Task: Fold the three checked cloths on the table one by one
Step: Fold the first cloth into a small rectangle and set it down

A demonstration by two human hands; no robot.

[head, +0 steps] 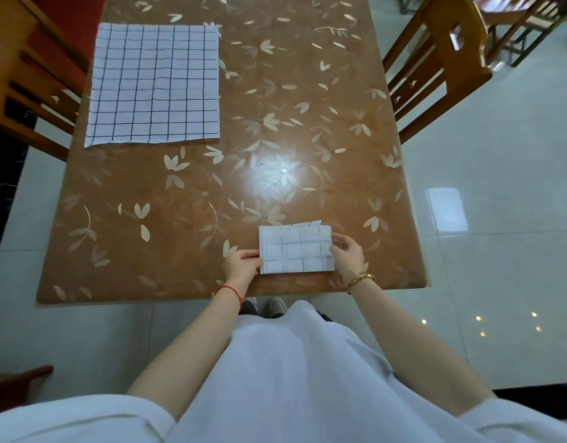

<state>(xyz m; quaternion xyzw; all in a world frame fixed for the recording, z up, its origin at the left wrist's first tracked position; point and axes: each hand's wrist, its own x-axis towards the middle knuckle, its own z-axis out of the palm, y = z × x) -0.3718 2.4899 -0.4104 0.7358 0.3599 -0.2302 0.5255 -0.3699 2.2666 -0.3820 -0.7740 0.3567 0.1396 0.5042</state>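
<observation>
Tabletop [179, 219]: left hand [242, 265], right hand [347, 254] on cloth [296, 251]

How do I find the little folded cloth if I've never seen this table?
Look at the brown table with pale leaves. At its near edge, between the left hand and right hand, lies the folded cloth. It is a small, layered rectangle, unlike the big checked cloth spread flat at the far left corner.
</observation>
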